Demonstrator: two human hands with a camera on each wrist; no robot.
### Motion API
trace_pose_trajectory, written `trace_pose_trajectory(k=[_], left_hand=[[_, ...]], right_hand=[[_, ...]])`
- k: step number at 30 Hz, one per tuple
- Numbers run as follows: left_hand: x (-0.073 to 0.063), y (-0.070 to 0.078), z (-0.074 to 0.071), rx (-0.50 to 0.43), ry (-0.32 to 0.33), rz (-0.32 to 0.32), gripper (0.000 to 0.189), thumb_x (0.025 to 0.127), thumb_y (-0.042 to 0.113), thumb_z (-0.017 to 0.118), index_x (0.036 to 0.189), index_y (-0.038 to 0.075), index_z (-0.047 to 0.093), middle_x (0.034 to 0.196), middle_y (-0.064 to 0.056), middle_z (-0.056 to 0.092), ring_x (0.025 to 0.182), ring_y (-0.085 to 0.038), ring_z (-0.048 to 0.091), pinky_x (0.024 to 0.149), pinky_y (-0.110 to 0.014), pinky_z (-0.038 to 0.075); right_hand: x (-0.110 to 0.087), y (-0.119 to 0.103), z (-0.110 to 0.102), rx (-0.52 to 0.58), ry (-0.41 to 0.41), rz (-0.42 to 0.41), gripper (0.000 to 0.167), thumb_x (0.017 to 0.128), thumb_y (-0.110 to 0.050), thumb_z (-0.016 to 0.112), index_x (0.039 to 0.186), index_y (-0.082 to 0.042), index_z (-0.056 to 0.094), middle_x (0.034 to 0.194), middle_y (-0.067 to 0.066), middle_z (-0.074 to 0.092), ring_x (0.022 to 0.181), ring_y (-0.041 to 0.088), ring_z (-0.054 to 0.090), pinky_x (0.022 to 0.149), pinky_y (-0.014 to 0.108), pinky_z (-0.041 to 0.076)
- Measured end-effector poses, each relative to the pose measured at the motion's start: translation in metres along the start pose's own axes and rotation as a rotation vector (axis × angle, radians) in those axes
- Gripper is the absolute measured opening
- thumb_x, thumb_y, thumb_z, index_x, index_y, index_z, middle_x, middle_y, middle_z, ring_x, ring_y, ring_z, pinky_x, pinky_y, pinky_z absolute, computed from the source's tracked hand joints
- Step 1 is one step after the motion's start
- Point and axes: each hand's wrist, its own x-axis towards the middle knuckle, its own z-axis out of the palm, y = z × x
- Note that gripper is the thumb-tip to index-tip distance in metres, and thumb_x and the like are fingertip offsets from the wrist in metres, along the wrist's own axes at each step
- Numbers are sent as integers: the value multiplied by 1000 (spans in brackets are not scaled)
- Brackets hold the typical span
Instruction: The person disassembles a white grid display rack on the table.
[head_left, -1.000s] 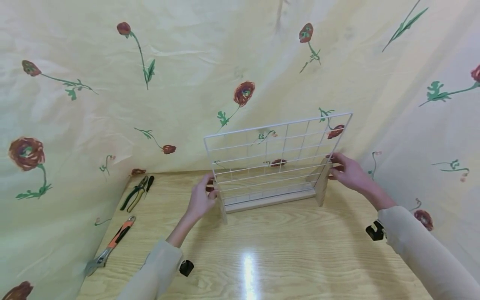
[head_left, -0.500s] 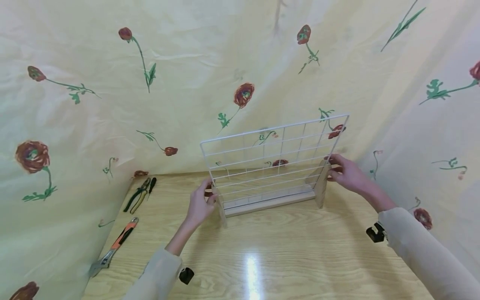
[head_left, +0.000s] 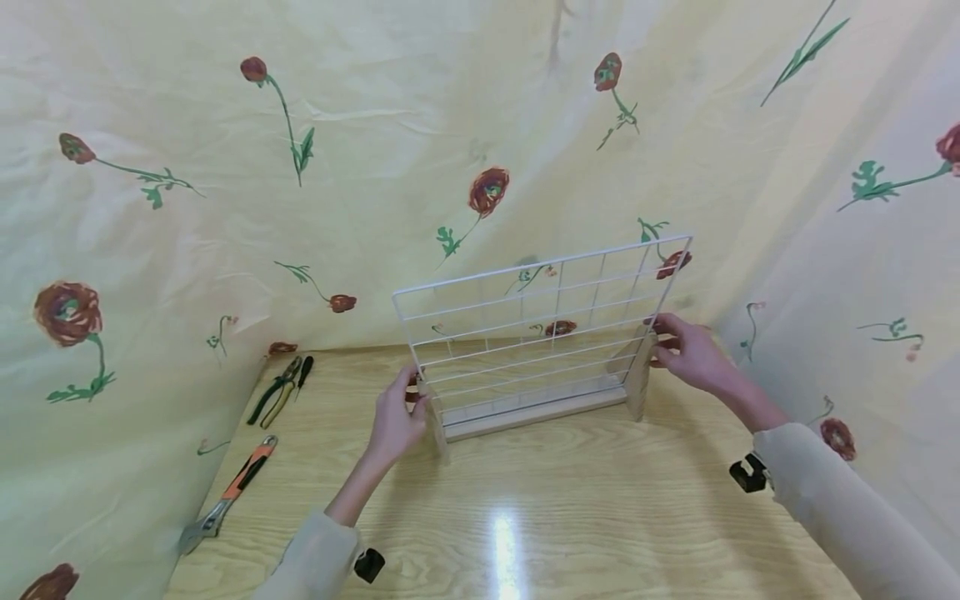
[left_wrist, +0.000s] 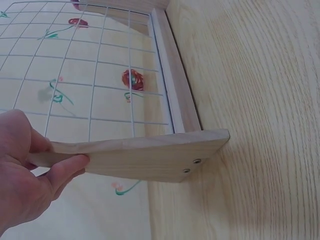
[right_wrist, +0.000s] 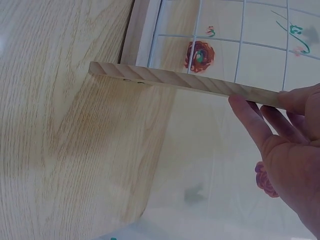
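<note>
A white wire grid [head_left: 557, 287] stands upright in a wooden frame made of a crossbar [head_left: 536, 417] between two side boards. My left hand [head_left: 400, 417] pinches the top of the left side board [left_wrist: 145, 155], thumb and fingers on its two faces. Two screw heads [left_wrist: 196, 161] show on that board's outer face in the left wrist view. My right hand [head_left: 690, 354] grips the upper end of the right side board [right_wrist: 185, 81], its fingertips against the wood.
Pliers [head_left: 276, 392] with a black screwdriver [head_left: 303, 372] lie at the table's back left. An adjustable wrench [head_left: 232, 492] with orange handle is nearer. Flowered cloth [head_left: 360, 167] rises behind and beside the wooden table [head_left: 600, 508].
The frame with its wire grid has shifted slightly left and toward me, both hands moving along with it. The tools appear a little further right as the head view shifts.
</note>
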Motion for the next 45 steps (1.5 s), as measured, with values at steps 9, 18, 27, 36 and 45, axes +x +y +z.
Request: trace_pose_trajectory(k=[9,18,27,36,45], left_hand=[[-6,0,-5,-4,29,-8,44,83,-17,66,124,-6,57,105,-26,65,84,-35,69,63,-29,62],[-12,-3,-11,-9,32,-5,43,81,-17,68,121,-4,58,106,-26,65,83,-32,68,65,-28,62],[-19,-4,-16,-3,61,23,43,80,-21,67,120,-5,58,105,-24,65,81,-33,68,63,-29,62],[-26,-5,-22,-6,66,5,44,80,-20,68,121,-6,58,104,-23,65,81,-33,68,61,-28,62],[-35,-4,-28,0,80,5,45,79,-21,69,120,-5,58,105,-25,64,79,-34,68,59,-32,62]], right_hand=[[0,-3,6,-7,23,-68,41,92,19,52,132,20,41,122,45,48,100,63,57,73,41,62],[-1,-7,13,-48,26,-70,39,93,18,52,130,18,43,121,42,51,100,60,58,73,40,63],[-2,-11,20,-42,34,-69,39,92,18,54,130,17,44,120,41,52,100,59,59,72,42,62],[-2,-12,26,-47,26,-80,37,93,17,55,129,16,46,119,39,53,101,58,59,72,40,63],[-1,-16,33,-7,53,-151,35,90,21,56,124,17,49,113,39,56,94,57,62,68,37,63]])
